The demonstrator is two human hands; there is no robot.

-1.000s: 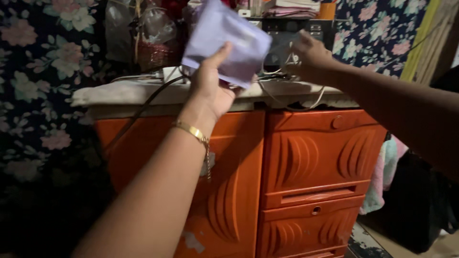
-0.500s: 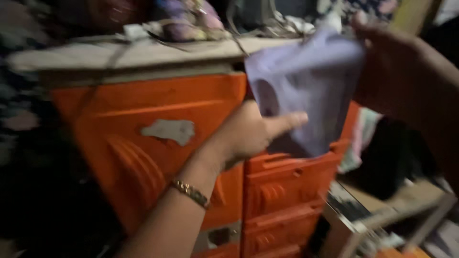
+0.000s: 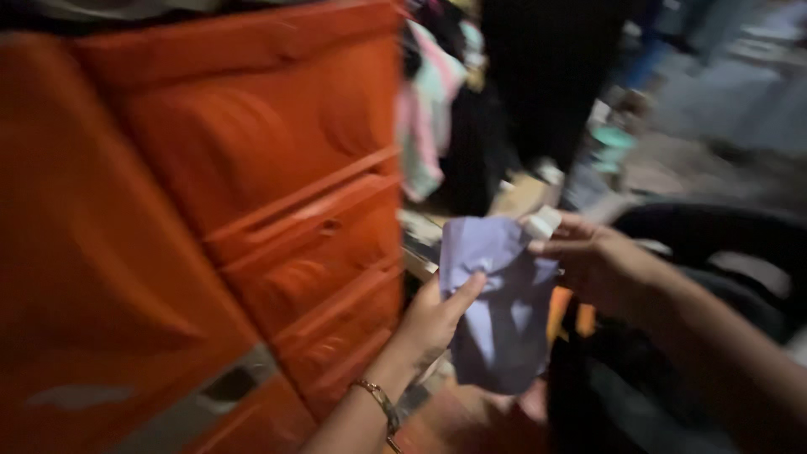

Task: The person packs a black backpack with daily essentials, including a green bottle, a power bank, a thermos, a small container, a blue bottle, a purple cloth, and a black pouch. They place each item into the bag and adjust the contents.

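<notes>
Head view – 2 hands (image 3: 437,315) (image 3: 593,261) now hold lilac pouch (image 3: 496,311) lower, beside orange drawers (image 3: 277,210).

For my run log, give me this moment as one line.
left hand: grips lavender pouch | right hand: pinches pouch top, small white object at fingertips | beside: orange drawer cabinet | view: blurred
</notes>
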